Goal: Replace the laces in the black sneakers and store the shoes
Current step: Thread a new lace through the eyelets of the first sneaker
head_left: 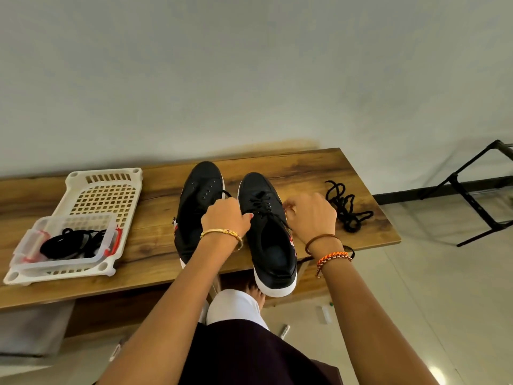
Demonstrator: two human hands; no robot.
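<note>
On the wooden tabotop is wrong spelling avoided: On the wooden tabletop (pixel 144 240), left of my left hand (pixel 226 215), I see a white perforated tray (pixel 105 198) lying flat. A clear plastic box (pixel 66 245) with red clips sits on its near end and holds a bundle of black laces (pixel 69 244). Right of my right hand (pixel 313 215), well apart from the shoes, a loose black lace (pixel 347 209) lies in a tangle near the tabletop's right end. Beyond that edge, a black metal frame (pixel 477 195) stands on the pale floor. Nothing sits between my hands and the shoes.

The two black sneakers rest side by side, toes pointing away from me. The left sneaker (pixel 200 201) is partly covered by my left wrist; its upper eyelets show bare. The right sneaker (pixel 270 237) lies between my hands, its white-soled heel overhanging the near tabletop edge. A black lace (pixel 263 207) is threaded across its eyelets.

Left hand: fingers curled, closed around a strand of that lace above the gap between the shoes. A gold bangle (pixel 222 234) is on the wrist.

Right hand: fingers curled, at the right sneaker's outer side. It appears to pinch the other lace end, but the grip is hidden behind the knuckles, so I cannot tell for certain. Thread bands (pixel 331 257) are on the wrist.
</note>
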